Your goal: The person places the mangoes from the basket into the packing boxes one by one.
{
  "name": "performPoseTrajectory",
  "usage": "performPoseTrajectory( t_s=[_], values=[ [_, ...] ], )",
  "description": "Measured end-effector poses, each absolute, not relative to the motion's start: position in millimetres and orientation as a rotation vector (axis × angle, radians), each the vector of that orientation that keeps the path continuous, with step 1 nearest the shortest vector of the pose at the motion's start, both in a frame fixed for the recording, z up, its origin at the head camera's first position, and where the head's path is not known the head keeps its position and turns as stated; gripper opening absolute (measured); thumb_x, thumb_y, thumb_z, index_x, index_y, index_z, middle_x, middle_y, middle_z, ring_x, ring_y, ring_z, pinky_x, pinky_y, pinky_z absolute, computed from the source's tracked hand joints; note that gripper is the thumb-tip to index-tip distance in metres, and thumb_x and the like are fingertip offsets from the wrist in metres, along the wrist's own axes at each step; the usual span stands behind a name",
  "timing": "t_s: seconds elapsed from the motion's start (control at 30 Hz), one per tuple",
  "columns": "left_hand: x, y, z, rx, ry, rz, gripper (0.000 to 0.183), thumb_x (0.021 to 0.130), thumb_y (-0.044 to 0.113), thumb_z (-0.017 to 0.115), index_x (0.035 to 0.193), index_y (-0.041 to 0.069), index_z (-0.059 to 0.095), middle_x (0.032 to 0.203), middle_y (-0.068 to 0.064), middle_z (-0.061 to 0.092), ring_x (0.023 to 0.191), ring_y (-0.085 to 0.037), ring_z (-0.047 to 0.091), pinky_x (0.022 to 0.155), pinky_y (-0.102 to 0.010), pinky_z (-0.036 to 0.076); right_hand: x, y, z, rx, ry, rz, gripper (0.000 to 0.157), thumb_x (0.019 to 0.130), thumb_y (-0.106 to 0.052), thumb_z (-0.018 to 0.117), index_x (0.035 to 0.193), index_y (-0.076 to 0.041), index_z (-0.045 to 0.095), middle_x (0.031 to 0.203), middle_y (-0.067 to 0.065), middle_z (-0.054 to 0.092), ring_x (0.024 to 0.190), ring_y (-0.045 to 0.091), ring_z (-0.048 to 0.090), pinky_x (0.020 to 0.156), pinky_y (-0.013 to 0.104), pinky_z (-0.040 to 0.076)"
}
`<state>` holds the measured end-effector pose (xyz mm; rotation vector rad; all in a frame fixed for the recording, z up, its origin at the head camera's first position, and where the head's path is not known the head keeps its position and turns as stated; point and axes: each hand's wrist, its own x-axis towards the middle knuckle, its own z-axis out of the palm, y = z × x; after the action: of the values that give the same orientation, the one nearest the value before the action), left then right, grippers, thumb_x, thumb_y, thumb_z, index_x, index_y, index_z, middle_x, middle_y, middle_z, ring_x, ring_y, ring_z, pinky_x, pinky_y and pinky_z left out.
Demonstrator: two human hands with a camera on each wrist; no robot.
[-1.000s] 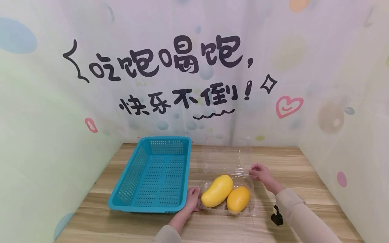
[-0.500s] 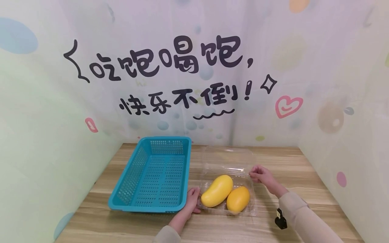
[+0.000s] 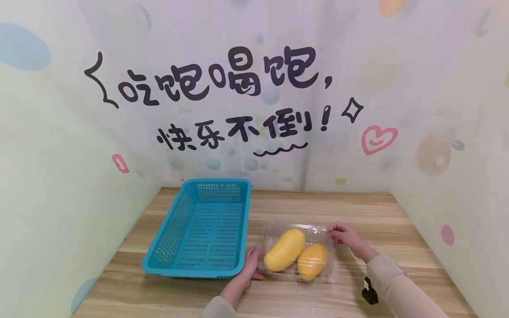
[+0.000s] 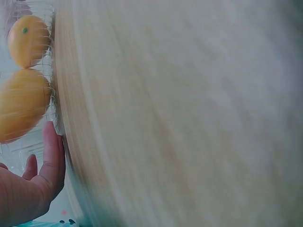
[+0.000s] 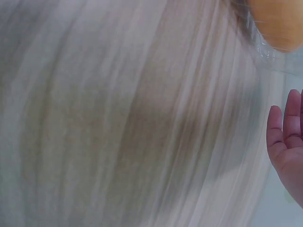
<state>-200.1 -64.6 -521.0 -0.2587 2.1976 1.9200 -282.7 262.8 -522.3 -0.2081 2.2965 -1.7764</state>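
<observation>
Two mangoes lie in a clear plastic clamshell box on the table: a long yellow mango (image 3: 284,250) and a rounder orange-yellow one (image 3: 312,262). The transparent lid (image 3: 316,229) is over them, its glare crossing the fruit; I cannot tell whether it is fully down. My left hand (image 3: 249,265) rests against the box's left side; in the left wrist view its fingers (image 4: 51,156) are extended along the wall. At the far right corner is my right hand (image 3: 350,238), fingertips by the lid's edge. Its fingers (image 5: 292,118) look straight in the right wrist view.
A blue perforated plastic basket (image 3: 245,229) stands on the wooden table (image 3: 370,212) left of the box. A small black object (image 3: 370,292) shows beside the right sleeve. Printed fabric walls (image 3: 397,168) enclose the back and sides.
The lid, standing up behind the mangoes before, has swung forward over them. My right hand has shifted slightly toward me, while the left hand stays at the box's side.
</observation>
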Motion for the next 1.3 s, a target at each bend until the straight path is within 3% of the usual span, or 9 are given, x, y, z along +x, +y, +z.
performPoseTrajectory(
  t_s=[0.23, 0.47, 0.67, 1.03, 1.3],
  values=[
    [-198.6, -65.6, -519.8, -0.221, 2.208, 1.906, 0.055, 0.098, 0.038, 0.032, 0.128, -0.008, 0.038, 0.116, -0.029, 0.047, 0.071, -0.017, 0.060, 0.050, -0.032, 0.053, -280.2, 264.4, -528.0, -0.154, 2.264, -1.810, 0.016, 0.091, -0.008, 0.048, 0.099, 0.005, 0.052, 0.081, -0.004, 0.055, 0.068, 0.009, 0.051, 0.066, 0.030, 0.048],
    [-193.5, -67.3, -520.7, -0.200, 2.159, 1.895, 0.051, 0.097, 0.036, 0.036, 0.126, -0.007, 0.038, 0.100, -0.019, 0.053, 0.058, -0.012, 0.054, 0.047, -0.028, 0.052, -270.1, 263.6, -523.9, -0.161, 2.291, -1.804, 0.027, 0.093, -0.012, 0.046, 0.109, 0.010, 0.049, 0.087, -0.001, 0.057, 0.074, 0.011, 0.055, 0.070, 0.033, 0.050],
    [-185.4, -72.9, -519.3, -0.186, 2.079, 1.881, 0.053, 0.096, 0.040, 0.036, 0.129, -0.003, 0.036, 0.096, -0.015, 0.056, 0.077, -0.018, 0.059, 0.054, -0.031, 0.054, -256.9, 263.7, -514.6, -0.186, 2.332, -1.712, 0.037, 0.094, -0.018, 0.047, 0.115, 0.012, 0.046, 0.095, 0.005, 0.059, 0.081, 0.015, 0.058, 0.075, 0.037, 0.050],
    [-173.6, -84.7, -511.8, -0.126, 2.041, 1.821, 0.067, 0.096, 0.049, 0.029, 0.137, -0.004, 0.025, 0.115, -0.024, 0.050, 0.089, -0.026, 0.059, 0.060, -0.039, 0.054, -227.1, 263.3, -502.2, -0.336, 2.345, -1.532, 0.037, 0.091, -0.019, 0.054, 0.115, 0.008, 0.045, 0.095, 0.010, 0.059, 0.083, 0.014, 0.055, 0.073, 0.038, 0.049],
    [-167.2, -90.7, -515.8, -0.040, 2.030, 1.789, 0.054, 0.096, 0.042, 0.038, 0.129, -0.001, 0.033, 0.113, -0.017, 0.051, 0.086, -0.022, 0.057, 0.059, -0.038, 0.054, -204.5, 259.5, -494.2, -0.336, 2.314, -1.519, 0.041, 0.090, -0.013, 0.055, 0.118, 0.011, 0.039, 0.088, 0.007, 0.059, 0.076, 0.015, 0.055, 0.065, 0.033, 0.048]
  ],
)
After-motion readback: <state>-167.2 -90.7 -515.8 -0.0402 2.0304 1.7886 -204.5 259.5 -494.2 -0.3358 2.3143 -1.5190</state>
